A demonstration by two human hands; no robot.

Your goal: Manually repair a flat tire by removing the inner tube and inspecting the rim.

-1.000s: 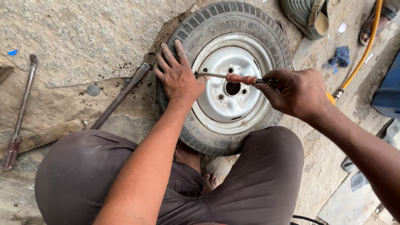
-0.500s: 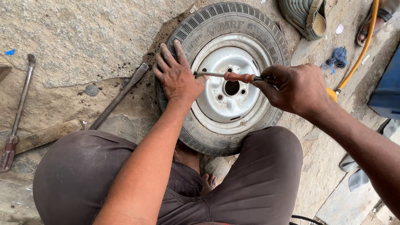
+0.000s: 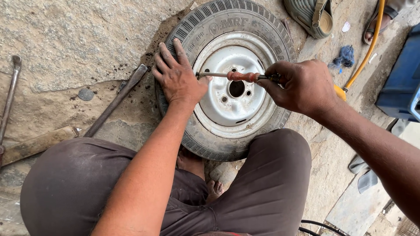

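1. Nearest: person squatting, knees in dark brown trousers (image 3: pixel 267 192) either side of a bare foot (image 3: pixel 214 189). The tyre (image 3: pixel 227 26) lies flat on the stone ground (image 3: pixel 65 35) just beyond the knees.
2. Left hand (image 3: pixel 178 78): open, fingers spread, palm pressed flat on the left sidewall of the tyre and the edge of the white rim (image 3: pixel 236 111). Grips nothing.
3. Right hand (image 3: pixel 302 85): closed round the right end of a thin tool with a red-brown grip (image 3: pixel 243 76). The tool runs level across the rim above the hub hole; its metal tip reaches the rim edge right by the left thumb.
4. Left of the tyre: iron bar (image 3: pixel 116 100) on the ground, its end close to the tread. Wooden piece (image 3: pixel 37 144) nearer, second metal rod (image 3: pixel 9 98) at far left.
5. Right: yellow hose (image 3: pixel 369 48), blue box (image 3: pixel 400 87); contents not visible.
6. Far: blue rag (image 3: pixel 345 56), folded rubber piece (image 3: pixel 308 15) at the top edge.
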